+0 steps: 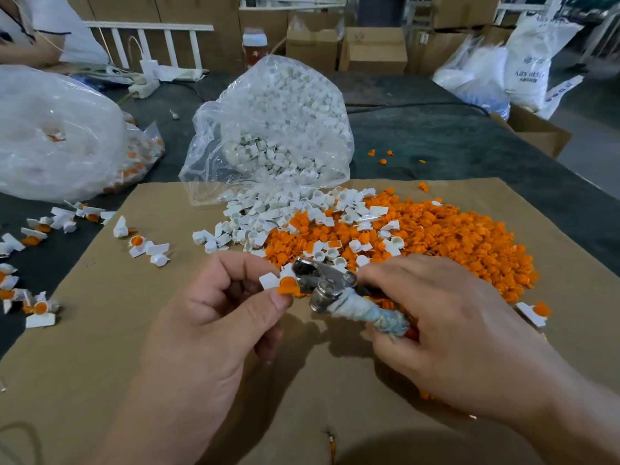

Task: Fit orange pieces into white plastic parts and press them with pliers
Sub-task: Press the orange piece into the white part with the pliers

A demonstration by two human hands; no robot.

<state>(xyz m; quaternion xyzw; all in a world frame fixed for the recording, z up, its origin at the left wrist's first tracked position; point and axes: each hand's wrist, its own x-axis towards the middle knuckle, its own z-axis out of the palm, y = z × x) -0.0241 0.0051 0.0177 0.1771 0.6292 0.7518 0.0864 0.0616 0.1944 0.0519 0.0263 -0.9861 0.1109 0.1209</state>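
L hand [214, 307] pinches white part [269, 280] w/ orange piece [288, 285] seated, held up so pliers [322, 283], gripped in R hand [446, 330], can bite it—jaws prob. closing on it, above cardboard.

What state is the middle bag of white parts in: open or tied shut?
Open: the bag gapes at its mouth, white parts spilling onto the cardboard.

Beyond your bench [436, 146] you see cardboard boxes [372, 48], a white-capped bottle [255, 45] and a power strip [142, 88] (far left).
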